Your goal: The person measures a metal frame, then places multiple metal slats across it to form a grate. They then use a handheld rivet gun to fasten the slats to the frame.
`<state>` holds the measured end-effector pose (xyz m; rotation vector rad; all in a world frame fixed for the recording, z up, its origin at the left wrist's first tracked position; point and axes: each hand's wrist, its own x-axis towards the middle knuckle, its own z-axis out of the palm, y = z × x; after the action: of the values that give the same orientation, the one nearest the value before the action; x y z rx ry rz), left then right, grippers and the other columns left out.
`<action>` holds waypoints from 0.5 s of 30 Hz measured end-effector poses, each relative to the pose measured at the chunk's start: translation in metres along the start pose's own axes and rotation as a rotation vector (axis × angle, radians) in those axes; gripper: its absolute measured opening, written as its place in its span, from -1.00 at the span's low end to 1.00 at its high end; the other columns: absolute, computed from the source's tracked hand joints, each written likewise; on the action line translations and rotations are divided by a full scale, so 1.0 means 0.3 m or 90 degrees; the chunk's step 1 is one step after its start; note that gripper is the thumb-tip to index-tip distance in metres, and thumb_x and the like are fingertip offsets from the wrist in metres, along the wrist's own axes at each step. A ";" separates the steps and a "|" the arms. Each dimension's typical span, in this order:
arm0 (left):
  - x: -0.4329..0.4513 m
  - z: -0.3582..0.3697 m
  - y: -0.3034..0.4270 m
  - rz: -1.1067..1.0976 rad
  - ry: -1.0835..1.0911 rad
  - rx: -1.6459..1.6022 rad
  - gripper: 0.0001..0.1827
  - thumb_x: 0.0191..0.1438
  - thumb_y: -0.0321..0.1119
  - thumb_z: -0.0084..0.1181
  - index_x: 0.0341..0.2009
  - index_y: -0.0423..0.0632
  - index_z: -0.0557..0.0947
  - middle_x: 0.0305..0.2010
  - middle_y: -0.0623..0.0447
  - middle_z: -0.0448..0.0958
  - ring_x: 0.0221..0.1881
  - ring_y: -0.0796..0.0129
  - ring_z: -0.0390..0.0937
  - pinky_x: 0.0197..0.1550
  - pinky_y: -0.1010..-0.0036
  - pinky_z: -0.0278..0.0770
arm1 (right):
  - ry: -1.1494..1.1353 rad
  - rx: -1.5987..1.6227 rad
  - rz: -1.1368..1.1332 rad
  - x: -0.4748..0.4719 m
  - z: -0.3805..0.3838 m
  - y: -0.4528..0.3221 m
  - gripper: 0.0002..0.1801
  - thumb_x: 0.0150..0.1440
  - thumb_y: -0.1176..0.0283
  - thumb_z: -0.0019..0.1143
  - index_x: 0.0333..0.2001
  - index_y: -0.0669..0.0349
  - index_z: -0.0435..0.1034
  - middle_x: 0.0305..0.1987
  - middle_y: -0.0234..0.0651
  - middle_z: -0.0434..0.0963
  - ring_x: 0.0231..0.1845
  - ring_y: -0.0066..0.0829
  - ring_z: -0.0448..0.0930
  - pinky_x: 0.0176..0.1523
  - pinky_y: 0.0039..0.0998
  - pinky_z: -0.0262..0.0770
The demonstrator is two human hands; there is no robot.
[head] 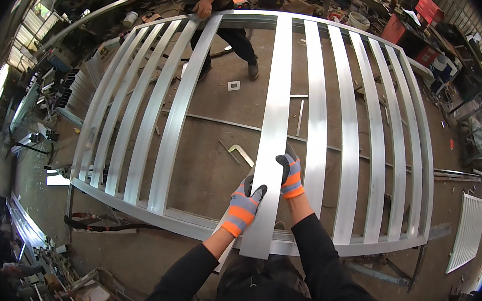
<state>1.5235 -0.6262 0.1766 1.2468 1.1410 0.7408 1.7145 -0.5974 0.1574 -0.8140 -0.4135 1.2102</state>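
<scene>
A wide flat aluminium slat (277, 110) runs away from me across a large slatted metal frame (189, 228). Its near end sticks out over the front rail, close to my body. My left hand (242, 210), in a grey and orange glove, grips the slat's left edge with the thumb on top. Slightly farther up, my right hand (291, 175) holds the right edge; its fingers are partly hidden. A narrower strip (224, 254) shows below my left hand. Beside the slat stand spaced slats on the left (185, 114) and the right (316, 136).
At the far rail a co-worker's hand (203, 9) rests on the frame; their other hand is at a long bar (83, 19). A square plate with a hole (229, 86), a hooked tool (243, 154) and thin bars lie on the floor. A white slatted panel (468, 231) is at right.
</scene>
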 end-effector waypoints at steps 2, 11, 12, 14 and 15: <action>0.053 0.022 -0.046 0.009 -0.010 0.034 -0.51 0.32 -0.30 0.41 0.26 -0.23 0.63 0.04 -0.09 0.77 0.00 0.31 0.70 0.08 0.35 0.65 | 0.026 0.004 0.024 0.045 -0.068 0.030 -0.45 0.19 0.54 0.01 0.28 0.33 0.50 0.07 -0.17 0.72 0.01 -0.31 0.77 0.10 -0.30 0.78; 0.114 0.071 -0.156 0.000 -0.012 0.050 -0.51 0.33 -0.22 0.42 0.27 -0.11 0.66 -0.16 -0.04 0.77 -0.24 0.39 0.65 -0.16 0.37 0.62 | 0.132 -0.007 0.026 0.160 -0.277 0.203 -0.52 0.27 0.53 0.04 0.27 0.27 0.55 0.02 -0.33 0.73 -0.11 -0.55 0.71 -0.01 -0.47 0.67; 0.114 0.072 -0.158 0.004 -0.015 0.045 -0.52 0.33 -0.23 0.42 0.27 -0.11 0.66 -0.16 -0.03 0.76 -0.26 0.41 0.64 -0.17 0.38 0.61 | 0.092 -0.026 -0.016 0.163 -0.292 0.214 -0.50 0.25 0.53 0.02 0.27 0.27 0.54 0.00 -0.33 0.72 -0.12 -0.54 0.70 -0.01 -0.45 0.67; 0.115 0.072 -0.160 0.013 -0.013 0.024 -0.52 0.33 -0.24 0.41 0.27 -0.12 0.66 -0.15 -0.02 0.76 -0.26 0.42 0.62 -0.18 0.38 0.61 | 0.089 -0.085 -0.042 0.164 -0.317 0.232 -0.46 0.21 0.54 -0.03 0.28 0.29 0.53 -0.03 -0.32 0.71 -0.13 -0.51 0.69 -0.01 -0.42 0.66; 0.118 0.073 -0.161 0.017 -0.008 0.009 -0.53 0.33 -0.25 0.41 0.27 -0.13 0.66 -0.14 -0.02 0.76 -0.26 0.41 0.63 -0.17 0.38 0.61 | 0.084 -0.085 -0.032 0.166 -0.325 0.238 -0.46 0.21 0.54 -0.02 0.28 0.29 0.53 -0.04 -0.33 0.71 -0.13 -0.52 0.69 -0.01 -0.42 0.66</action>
<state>1.5480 -0.6115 0.1197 1.2786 1.1229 0.7444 1.7497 -0.5742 0.0338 -0.9869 -0.4077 1.0833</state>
